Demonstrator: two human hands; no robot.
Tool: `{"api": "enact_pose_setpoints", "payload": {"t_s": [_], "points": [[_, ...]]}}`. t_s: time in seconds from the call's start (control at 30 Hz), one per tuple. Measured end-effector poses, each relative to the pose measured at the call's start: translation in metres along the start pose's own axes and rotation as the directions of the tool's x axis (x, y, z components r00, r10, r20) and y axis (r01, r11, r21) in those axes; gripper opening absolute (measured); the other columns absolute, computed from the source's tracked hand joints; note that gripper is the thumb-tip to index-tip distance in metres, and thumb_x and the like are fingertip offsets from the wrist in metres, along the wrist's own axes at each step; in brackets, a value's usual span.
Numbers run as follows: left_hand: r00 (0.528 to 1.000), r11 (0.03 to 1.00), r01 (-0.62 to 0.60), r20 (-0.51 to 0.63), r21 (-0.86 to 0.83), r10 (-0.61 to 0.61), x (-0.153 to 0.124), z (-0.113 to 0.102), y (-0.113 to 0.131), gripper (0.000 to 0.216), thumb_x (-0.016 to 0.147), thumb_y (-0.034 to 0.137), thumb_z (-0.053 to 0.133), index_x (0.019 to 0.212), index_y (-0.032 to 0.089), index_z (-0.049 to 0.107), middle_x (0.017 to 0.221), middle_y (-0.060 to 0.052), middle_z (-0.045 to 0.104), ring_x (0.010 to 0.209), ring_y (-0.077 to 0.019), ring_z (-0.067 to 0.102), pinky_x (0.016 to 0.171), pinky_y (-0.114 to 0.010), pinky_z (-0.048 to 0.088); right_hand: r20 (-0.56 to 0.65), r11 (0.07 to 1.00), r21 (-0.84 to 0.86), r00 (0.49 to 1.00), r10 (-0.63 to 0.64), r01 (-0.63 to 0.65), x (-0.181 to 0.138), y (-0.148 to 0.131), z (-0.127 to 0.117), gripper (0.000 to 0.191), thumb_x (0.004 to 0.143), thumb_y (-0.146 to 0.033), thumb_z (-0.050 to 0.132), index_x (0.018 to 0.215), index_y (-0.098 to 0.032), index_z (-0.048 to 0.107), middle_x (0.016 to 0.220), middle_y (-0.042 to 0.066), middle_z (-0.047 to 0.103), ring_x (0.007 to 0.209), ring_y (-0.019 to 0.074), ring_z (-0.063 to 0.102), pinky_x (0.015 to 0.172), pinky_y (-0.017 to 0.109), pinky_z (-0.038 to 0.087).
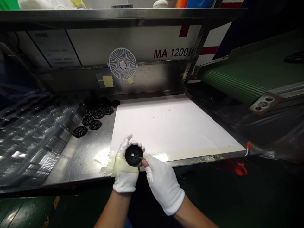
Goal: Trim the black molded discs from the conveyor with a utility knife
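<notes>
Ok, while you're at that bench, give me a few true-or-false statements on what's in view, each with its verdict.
1. The left hand holds a black disc with holes. True.
2. The spare discs lie on the white sheet. False: the black ribbed discs lie on the bare steel top, left of the white sheet.
3. The right hand is bare. False: the right hand wears a white glove.
4. Yellowish tape wraps the left glove. True.
5. A small white fan stands beyond the sheet. True.
6. The belt on the right is blue. False: the belt is green.
</notes>
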State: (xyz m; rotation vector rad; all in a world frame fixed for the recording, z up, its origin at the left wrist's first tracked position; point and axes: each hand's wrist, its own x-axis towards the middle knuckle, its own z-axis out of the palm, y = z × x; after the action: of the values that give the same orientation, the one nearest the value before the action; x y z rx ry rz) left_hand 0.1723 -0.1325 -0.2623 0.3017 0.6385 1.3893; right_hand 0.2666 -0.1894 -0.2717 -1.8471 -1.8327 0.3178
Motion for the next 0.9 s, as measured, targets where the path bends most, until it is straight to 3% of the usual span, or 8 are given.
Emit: {"api": "enact_pose_setpoints", "payload": {"t_s": [0.17, 0.3, 0.37, 0.47, 0.53, 0.67, 0.8, 0.9], "points": [[0.997, 0.998, -0.049, -0.066, -0.027, 0.047, 0.000, 0.002, -0.002, 0.026, 0.075, 0.019, 0.058, 0.102, 0.019, 0.061, 0.078, -0.002, 0.060, 0.079, -0.0151, 0.060, 0.079, -0.034, 0.050, 0.016, 0.999, 0.040, 1.000, -0.007, 0.006, -0.007, -0.010, 0.003, 0.026, 0.092, -0.030, 0.033, 0.074, -0.022, 0.050, 0.064, -0.002, 0.058, 0.056, 0.0131, 0.051, 0.053, 0.026, 0.023], [0.992, 0.995, 0.097, 0.077, -0.017, -0.095, -0.006, -0.004, -0.002, 0.040, 0.076, 0.018, 0.053, 0.115, 0.022, 0.055, 0.105, -0.010, 0.060, 0.100, -0.0258, 0.057, 0.083, -0.047, 0.047, 0.010, 0.998, 0.064, 1.000, -0.025, 0.025, -0.003, -0.005, -0.003, 0.027, 0.093, -0.030, 0.032, 0.076, -0.022, 0.051, 0.067, -0.001, 0.060, 0.060, 0.0138, 0.054, 0.055, 0.025, 0.026], [0.984, 0.987, 0.155, 0.094, -0.047, -0.151, -0.005, -0.005, -0.003, 0.034, 0.077, 0.024, 0.053, 0.111, 0.022, 0.057, 0.096, -0.008, 0.062, 0.091, -0.0241, 0.060, 0.082, -0.048, 0.048, 0.004, 0.997, 0.076, 1.000, -0.022, 0.021, -0.001, -0.001, -0.007, 0.025, 0.092, -0.029, 0.032, 0.079, -0.023, 0.053, 0.070, -0.001, 0.061, 0.063, 0.0142, 0.055, 0.056, 0.025, 0.027], [0.990, 0.987, 0.137, 0.052, -0.088, -0.133, -0.002, -0.004, -0.005, 0.022, 0.078, 0.035, 0.054, 0.090, 0.018, 0.063, 0.078, -0.004, 0.061, 0.078, -0.0191, 0.061, 0.082, -0.047, 0.048, -0.002, 0.998, 0.062, 1.000, 0.013, -0.013, 0.002, 0.003, -0.010, 0.024, 0.092, -0.030, 0.034, 0.079, -0.023, 0.053, 0.069, -0.001, 0.061, 0.063, 0.0145, 0.056, 0.056, 0.025, 0.028], [0.990, 0.986, 0.136, 0.052, -0.095, -0.131, -0.001, -0.002, -0.004, 0.017, 0.078, 0.031, 0.056, 0.084, 0.017, 0.063, 0.082, -0.004, 0.062, 0.083, -0.0195, 0.060, 0.085, -0.046, 0.047, 0.005, 0.997, 0.074, 1.000, 0.017, -0.017, 0.002, 0.005, -0.011, 0.024, 0.092, -0.029, 0.034, 0.081, -0.023, 0.054, 0.070, -0.001, 0.062, 0.063, 0.0141, 0.056, 0.055, 0.025, 0.028], [0.978, 0.981, 0.190, 0.096, -0.047, -0.185, -0.004, -0.002, 0.000, 0.030, 0.076, 0.018, 0.054, 0.106, 0.018, 0.059, 0.105, -0.009, 0.060, 0.100, -0.0253, 0.056, 0.088, -0.047, 0.045, 0.024, 0.998, 0.058, 0.999, 0.021, -0.022, 0.001, 0.006, -0.009, 0.027, 0.092, -0.030, 0.032, 0.080, -0.021, 0.054, 0.070, 0.000, 0.062, 0.062, 0.0141, 0.056, 0.056, 0.025, 0.029], [0.985, 0.989, 0.128, 0.129, -0.071, -0.118, -0.004, -0.002, -0.001, 0.027, 0.075, 0.016, 0.053, 0.101, 0.017, 0.060, 0.077, -0.003, 0.058, 0.078, -0.0171, 0.058, 0.078, -0.037, 0.049, 0.011, 0.999, 0.023, 1.000, 0.027, -0.027, 0.000, 0.005, -0.007, 0.026, 0.092, -0.030, 0.033, 0.079, -0.021, 0.053, 0.068, 0.000, 0.061, 0.061, 0.0139, 0.055, 0.055, 0.026, 0.027], [0.996, 0.995, 0.019, 0.083, -0.099, -0.011, 0.000, 0.000, -0.005, 0.018, 0.074, 0.016, 0.054, 0.091, 0.016, 0.061, 0.069, 0.000, 0.054, 0.070, -0.0133, 0.055, 0.073, -0.032, 0.049, -0.002, 1.000, -0.008, 1.000, 0.022, -0.023, -0.003, 0.001, -0.004, 0.026, 0.092, -0.029, 0.033, 0.076, -0.021, 0.052, 0.064, -0.001, 0.059, 0.058, 0.0138, 0.054, 0.054, 0.027, 0.025]]}}
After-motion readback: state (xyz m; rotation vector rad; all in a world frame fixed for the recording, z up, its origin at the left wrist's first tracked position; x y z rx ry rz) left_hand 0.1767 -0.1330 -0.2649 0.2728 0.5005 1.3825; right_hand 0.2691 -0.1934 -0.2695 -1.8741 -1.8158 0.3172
